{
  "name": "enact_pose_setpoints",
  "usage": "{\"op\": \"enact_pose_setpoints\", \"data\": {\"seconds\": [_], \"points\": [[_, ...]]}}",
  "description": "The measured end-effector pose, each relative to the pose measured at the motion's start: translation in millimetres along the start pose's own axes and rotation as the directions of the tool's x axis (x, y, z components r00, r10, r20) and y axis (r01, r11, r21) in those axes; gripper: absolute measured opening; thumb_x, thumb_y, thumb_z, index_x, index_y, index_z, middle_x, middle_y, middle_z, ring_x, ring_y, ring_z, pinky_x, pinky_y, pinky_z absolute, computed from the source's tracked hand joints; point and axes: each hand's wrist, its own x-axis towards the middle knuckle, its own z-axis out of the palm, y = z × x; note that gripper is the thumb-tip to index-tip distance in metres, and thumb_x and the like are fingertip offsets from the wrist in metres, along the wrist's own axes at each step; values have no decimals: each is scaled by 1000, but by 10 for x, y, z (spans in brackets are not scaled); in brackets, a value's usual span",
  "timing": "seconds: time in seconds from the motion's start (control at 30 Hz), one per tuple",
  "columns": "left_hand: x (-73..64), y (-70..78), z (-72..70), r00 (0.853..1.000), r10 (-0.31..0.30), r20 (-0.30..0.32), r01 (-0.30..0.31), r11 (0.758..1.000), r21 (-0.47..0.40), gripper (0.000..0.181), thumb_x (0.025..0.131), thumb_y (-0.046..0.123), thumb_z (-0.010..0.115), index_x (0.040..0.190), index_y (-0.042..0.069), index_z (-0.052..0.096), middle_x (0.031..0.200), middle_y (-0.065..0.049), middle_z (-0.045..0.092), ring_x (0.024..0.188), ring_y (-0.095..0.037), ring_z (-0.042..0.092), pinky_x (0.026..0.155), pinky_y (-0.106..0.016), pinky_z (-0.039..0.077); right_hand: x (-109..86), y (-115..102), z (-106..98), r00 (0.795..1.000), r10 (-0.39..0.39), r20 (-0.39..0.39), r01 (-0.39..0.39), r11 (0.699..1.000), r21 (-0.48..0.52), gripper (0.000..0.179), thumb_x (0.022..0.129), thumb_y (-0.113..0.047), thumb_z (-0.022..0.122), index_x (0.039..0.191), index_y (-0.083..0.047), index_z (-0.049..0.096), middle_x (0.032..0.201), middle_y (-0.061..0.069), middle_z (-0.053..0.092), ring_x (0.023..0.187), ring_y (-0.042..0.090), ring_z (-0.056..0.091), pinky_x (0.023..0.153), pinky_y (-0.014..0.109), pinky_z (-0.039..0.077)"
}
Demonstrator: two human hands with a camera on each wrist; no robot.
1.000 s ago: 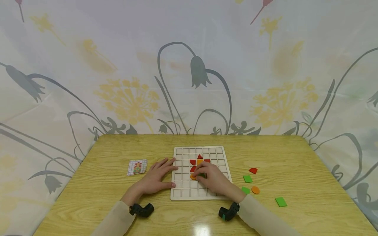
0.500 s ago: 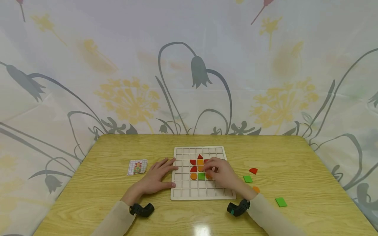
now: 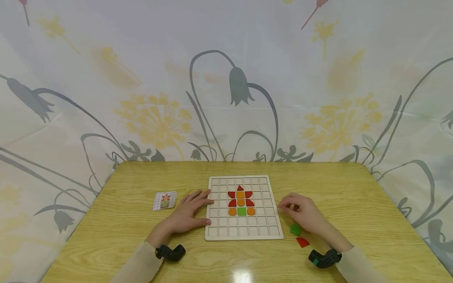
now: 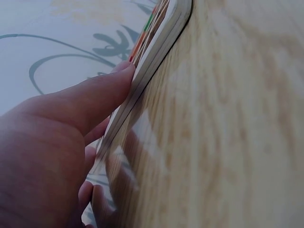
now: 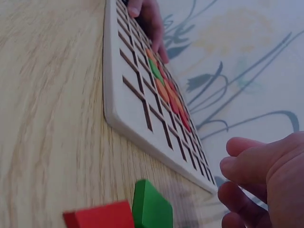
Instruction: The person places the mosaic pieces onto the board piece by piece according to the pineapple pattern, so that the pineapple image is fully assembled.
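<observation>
My left hand (image 3: 189, 210) lies spread on the table, fingertips and thumb at the left rim of the white grid board (image 3: 217, 188). In the left wrist view the thumb (image 4: 102, 97) touches the board's edge. Coloured pieces fill part of the grid: a red triangle (image 3: 240, 188), red quarter-round tiles (image 3: 231, 203), an orange square (image 3: 240, 195), orange discs (image 3: 232, 212) and a green square (image 3: 242, 211). Just right of the board is my right hand (image 3: 304, 212), fingers loosely bent with nothing visible between them. Beside it lie a green piece (image 3: 295, 230) and a red quarter-round piece (image 3: 302, 242).
A small card (image 3: 164, 200) with a printed coloured pattern lies left of the board. The wooden table (image 3: 354, 184) reaches back to a flower-patterned curtain (image 3: 283, 118). My right hand and forearm cover part of the table where loose tiles lay.
My right hand has moved from the board's middle to beyond its right edge, uncovering a red quarter-round and an orange disc on the grid. The left hand has stayed still.
</observation>
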Motion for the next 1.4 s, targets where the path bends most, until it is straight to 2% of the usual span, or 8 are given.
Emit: {"op": "enact_pose_setpoints", "data": {"seconds": [0.13,0.27,0.57,0.7,0.87,0.97,1.4], "points": [[0,-1,0,1000,1,-4,-1,1000,-6,59,95,43,66,145,14,53,162,-10,27,149,-38,15,113,-66,12,-177,61,-164,1000,-24,14,24,1000,2,19,87,5,72,94,-12,74,94,-4,67,78,6,58,60,25,50],[2,-7,4,1000,3,-8,-3,1000,0,59,95,43,66,144,14,54,162,-10,27,149,-38,16,113,-66,13,-313,115,-297,999,-7,52,6,1000,22,20,87,5,72,97,-12,74,95,-2,67,77,6,58,60,25,50],[-4,-12,15,1000,3,-14,-3,1000,-12,59,95,42,67,145,14,54,162,-10,28,149,-38,16,113,-66,13,-480,194,-444,988,-13,152,5,999,49,17,89,-1,73,101,-14,74,95,-3,67,73,5,57,57,24,48],[1,-17,21,1000,2,-15,-2,1000,-5,59,95,43,67,145,15,54,162,-10,28,149,-38,16,113,-66,14,-523,249,-472,984,1,180,-8,999,37,15,89,-7,75,99,-17,75,97,-4,68,75,4,56,57,23,45],[4,-28,22,1000,-3,-19,3,1000,4,59,94,44,67,144,16,54,162,-9,28,149,-37,16,113,-67,14,-557,309,-473,975,22,221,-35,998,55,13,89,-10,75,101,-17,75,101,-3,69,92,5,62,69,24,51],[4,-30,20,1000,-3,-19,4,1000,9,59,94,44,67,144,16,54,162,-9,28,149,-37,16,113,-67,14,-565,335,-461,974,27,224,-44,997,69,14,89,-9,75,101,-17,74,102,-2,68,95,6,62,74,23,52],[-4,-12,11,1000,-6,-15,6,1000,-2,59,94,43,67,144,14,54,162,-10,28,149,-38,16,113,-67,13,-529,290,-454,979,7,204,-28,995,100,17,86,-2,76,91,-18,74,96,-2,63,86,10,61,69,25,51]]}}
